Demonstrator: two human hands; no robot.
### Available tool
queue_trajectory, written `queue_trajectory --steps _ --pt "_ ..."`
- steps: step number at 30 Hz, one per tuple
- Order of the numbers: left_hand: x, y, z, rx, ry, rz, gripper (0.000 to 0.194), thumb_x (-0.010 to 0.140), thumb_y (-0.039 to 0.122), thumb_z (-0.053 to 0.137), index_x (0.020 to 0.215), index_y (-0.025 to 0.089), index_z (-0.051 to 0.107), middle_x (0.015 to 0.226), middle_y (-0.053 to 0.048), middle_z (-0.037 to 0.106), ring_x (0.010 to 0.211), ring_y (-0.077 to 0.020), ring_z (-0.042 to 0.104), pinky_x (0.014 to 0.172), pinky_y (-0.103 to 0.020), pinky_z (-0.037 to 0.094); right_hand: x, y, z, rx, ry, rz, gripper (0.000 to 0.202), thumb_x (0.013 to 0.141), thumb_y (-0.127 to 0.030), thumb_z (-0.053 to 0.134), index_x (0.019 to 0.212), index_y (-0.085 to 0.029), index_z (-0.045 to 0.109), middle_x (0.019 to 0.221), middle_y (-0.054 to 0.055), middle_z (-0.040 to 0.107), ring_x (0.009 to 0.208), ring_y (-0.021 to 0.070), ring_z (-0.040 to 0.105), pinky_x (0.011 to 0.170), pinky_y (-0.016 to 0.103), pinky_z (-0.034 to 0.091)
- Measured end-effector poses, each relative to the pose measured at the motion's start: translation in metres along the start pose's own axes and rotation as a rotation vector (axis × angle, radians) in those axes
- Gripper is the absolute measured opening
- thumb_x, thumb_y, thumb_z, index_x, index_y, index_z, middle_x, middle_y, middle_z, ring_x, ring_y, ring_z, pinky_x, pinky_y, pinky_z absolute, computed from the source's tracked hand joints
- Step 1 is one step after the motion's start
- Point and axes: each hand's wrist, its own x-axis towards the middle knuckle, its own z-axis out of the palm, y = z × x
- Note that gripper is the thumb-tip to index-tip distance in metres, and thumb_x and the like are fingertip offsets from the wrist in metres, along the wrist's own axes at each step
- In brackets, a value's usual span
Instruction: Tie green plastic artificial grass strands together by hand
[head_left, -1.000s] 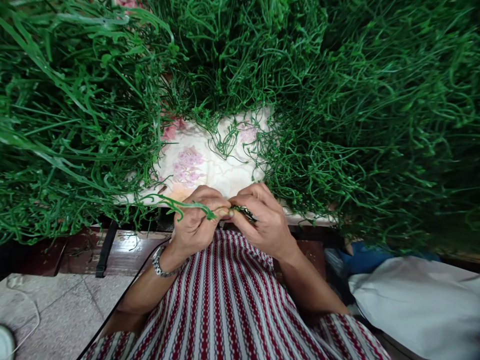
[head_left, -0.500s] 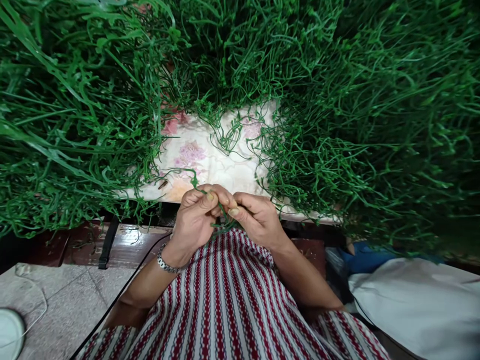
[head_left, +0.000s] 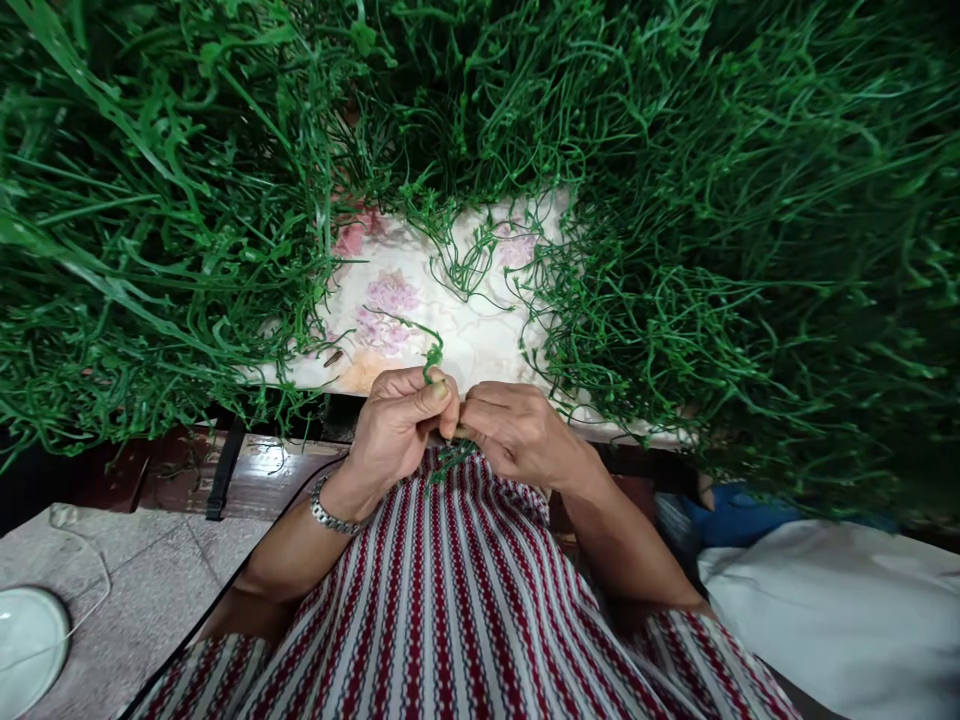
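Observation:
A thin green plastic stem (head_left: pixel 433 352) with a curled end rises from the pinch of my left hand (head_left: pixel 397 420), thumb on top. My right hand (head_left: pixel 525 430) is closed beside it, its fingertips meeting the left ones. More green strands (head_left: pixel 454 458) hang below the fingers, against the striped garment (head_left: pixel 450 580). What lies between the right fingertips is mostly hidden, though the strands come out right under them. Both hands are at the near edge of a table with a pale floral cover (head_left: pixel 480 345).
Large heaps of green artificial stems lie on the left (head_left: pixel 172 230), at the back (head_left: pixel 480 90) and on the right (head_left: pixel 712 250). A few loose stems (head_left: pixel 465 265) lie on the cover. A white round object (head_left: pixel 30 640) stands at lower left; pale cloth (head_left: pixel 825 600) is at lower right.
The stem's upper end has shifted right and stands higher above my left hand. My right hand has turned over, so its knuckles now cover its thumb.

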Motion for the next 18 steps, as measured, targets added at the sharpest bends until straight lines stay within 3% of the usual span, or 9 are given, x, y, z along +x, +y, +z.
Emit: queue_trajectory --steps 6,11,14,18 --pt "0.000 -0.004 -0.002 0.055 -0.008 0.011 0.032 0.071 0.036 0.066 0.049 0.016 0.054 0.043 0.001 0.048 0.041 -0.0094 0.041 0.042 -0.025 0.032 0.002 0.003 0.003 0.026 -0.077 -0.003 0.025 0.078 -0.005 0.035 0.075 -0.017 0.057 0.068 0.002 0.056 0.066 0.0130 0.050 0.064 0.026 0.043" --pt "0.004 -0.001 -0.003 0.074 0.097 0.008 0.029 0.067 0.035 0.071 0.052 0.014 0.057 0.047 0.002 0.052 0.038 -0.0047 0.036 0.040 -0.022 0.028 0.005 0.001 0.000 -0.007 -0.071 -0.097 0.029 0.079 -0.005 0.032 0.065 -0.019 0.053 0.062 0.001 0.053 0.060 0.0116 0.046 0.058 0.025 0.042" --pt "0.007 0.008 -0.007 0.064 0.074 0.069 0.025 0.069 0.033 0.070 0.056 0.014 0.060 0.049 0.001 0.053 0.043 -0.0070 0.044 0.044 -0.022 0.033 0.003 -0.001 -0.014 0.110 0.253 0.076 0.023 0.084 -0.010 0.039 0.076 -0.020 0.057 0.070 0.003 0.058 0.066 0.0130 0.054 0.061 0.028 0.046" --pt "0.009 0.015 -0.010 0.035 0.011 0.106 0.021 0.072 0.032 0.066 0.060 0.015 0.062 0.050 0.000 0.054 0.047 -0.0102 0.048 0.046 -0.024 0.035 0.000 -0.009 -0.026 0.441 0.676 0.292 0.014 0.087 -0.022 0.046 0.083 -0.021 0.060 0.095 0.006 0.061 0.090 0.0198 0.060 0.079 0.038 0.052"
